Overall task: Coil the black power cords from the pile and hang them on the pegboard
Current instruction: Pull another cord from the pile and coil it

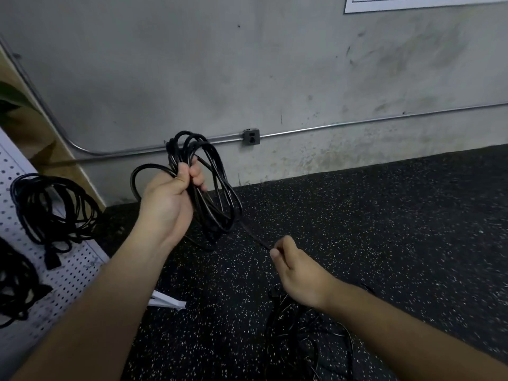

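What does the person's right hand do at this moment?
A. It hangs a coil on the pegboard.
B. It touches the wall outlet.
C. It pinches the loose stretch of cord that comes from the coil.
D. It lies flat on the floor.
C: the right hand pinches the loose cord, which runs up to the coil that the left hand holds.

Left hand (176, 188) grips coiled cord (211, 188); right hand (295, 266) pinches its tail.
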Action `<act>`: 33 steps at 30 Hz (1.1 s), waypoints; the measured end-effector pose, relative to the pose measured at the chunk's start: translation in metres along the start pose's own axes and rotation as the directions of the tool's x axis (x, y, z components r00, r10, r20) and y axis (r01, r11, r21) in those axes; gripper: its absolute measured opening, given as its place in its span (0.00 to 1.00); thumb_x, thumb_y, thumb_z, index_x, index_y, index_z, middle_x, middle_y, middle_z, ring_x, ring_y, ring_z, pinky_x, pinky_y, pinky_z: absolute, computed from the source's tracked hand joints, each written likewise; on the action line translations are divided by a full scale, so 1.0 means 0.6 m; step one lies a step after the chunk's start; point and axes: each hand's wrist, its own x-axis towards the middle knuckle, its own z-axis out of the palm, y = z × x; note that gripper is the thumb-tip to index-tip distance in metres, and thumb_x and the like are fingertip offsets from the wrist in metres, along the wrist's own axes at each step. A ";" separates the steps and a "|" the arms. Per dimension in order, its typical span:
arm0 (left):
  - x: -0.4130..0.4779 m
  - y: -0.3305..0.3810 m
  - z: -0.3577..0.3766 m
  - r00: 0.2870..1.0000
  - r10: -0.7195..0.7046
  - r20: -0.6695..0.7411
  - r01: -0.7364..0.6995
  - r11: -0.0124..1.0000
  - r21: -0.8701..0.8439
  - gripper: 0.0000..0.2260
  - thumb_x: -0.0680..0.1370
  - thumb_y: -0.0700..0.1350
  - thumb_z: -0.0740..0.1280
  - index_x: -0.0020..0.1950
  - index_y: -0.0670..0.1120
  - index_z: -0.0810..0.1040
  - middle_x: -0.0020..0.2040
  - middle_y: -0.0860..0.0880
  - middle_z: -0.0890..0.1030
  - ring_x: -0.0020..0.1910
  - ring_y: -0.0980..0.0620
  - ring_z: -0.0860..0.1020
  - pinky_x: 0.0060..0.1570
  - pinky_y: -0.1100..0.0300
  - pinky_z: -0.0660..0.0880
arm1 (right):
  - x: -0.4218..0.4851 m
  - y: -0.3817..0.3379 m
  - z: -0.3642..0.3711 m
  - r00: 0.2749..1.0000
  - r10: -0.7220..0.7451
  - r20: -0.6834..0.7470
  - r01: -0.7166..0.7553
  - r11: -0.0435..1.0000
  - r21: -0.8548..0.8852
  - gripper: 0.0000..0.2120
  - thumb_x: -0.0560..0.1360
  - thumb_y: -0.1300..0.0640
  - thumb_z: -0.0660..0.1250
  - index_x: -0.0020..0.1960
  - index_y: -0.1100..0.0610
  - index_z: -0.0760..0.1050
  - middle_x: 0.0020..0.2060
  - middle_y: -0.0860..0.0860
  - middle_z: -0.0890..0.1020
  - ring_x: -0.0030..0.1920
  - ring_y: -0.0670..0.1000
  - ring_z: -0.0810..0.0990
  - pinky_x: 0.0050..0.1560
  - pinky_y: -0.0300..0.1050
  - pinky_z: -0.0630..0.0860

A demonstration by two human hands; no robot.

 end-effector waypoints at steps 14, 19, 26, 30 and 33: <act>-0.037 -0.061 0.035 0.968 -0.129 0.216 -0.054 0.732 0.679 0.06 0.85 0.42 0.62 0.54 0.43 0.78 0.41 0.52 0.81 0.42 0.53 0.78 0.50 0.51 0.75 | -0.041 -0.120 -0.074 0.918 -0.377 -0.125 0.290 0.852 -0.435 0.10 0.82 0.47 0.63 0.60 0.50 0.68 0.49 0.46 0.82 0.42 0.53 0.82 0.43 0.54 0.79; -0.054 -0.069 0.059 0.902 -0.257 0.348 -0.047 0.742 0.669 0.11 0.83 0.45 0.64 0.63 0.44 0.77 0.52 0.44 0.84 0.52 0.52 0.80 0.56 0.54 0.76 | -0.041 -0.134 -0.109 0.918 -0.204 -0.340 0.043 0.904 -0.425 0.27 0.71 0.34 0.71 0.50 0.47 0.59 0.39 0.45 0.79 0.40 0.51 0.81 0.40 0.49 0.77; -0.072 -0.065 0.079 0.825 -0.426 0.371 0.280 0.878 0.387 0.10 0.82 0.45 0.65 0.42 0.45 0.81 0.36 0.46 0.78 0.34 0.51 0.74 0.36 0.60 0.75 | -0.032 -0.122 -0.139 0.852 -0.136 -0.505 -0.085 0.916 -0.391 0.35 0.60 0.24 0.71 0.47 0.50 0.64 0.36 0.46 0.79 0.38 0.49 0.80 0.38 0.48 0.77; -0.073 -0.059 0.082 0.779 -0.421 0.464 0.381 0.906 0.181 0.08 0.79 0.42 0.65 0.41 0.43 0.80 0.36 0.45 0.72 0.33 0.51 0.72 0.36 0.58 0.72 | -0.028 -0.104 -0.149 0.858 -0.213 -0.467 0.123 0.969 -0.215 0.27 0.64 0.30 0.73 0.47 0.49 0.68 0.34 0.42 0.75 0.36 0.41 0.75 0.36 0.36 0.70; -0.069 -0.051 0.076 0.757 -0.413 0.507 0.399 0.906 0.143 0.06 0.78 0.42 0.67 0.48 0.39 0.78 0.36 0.46 0.67 0.32 0.52 0.69 0.35 0.59 0.70 | -0.024 -0.077 -0.153 0.856 -0.324 -0.403 0.284 0.946 -0.157 0.21 0.71 0.35 0.69 0.48 0.51 0.71 0.33 0.43 0.75 0.34 0.43 0.73 0.35 0.33 0.67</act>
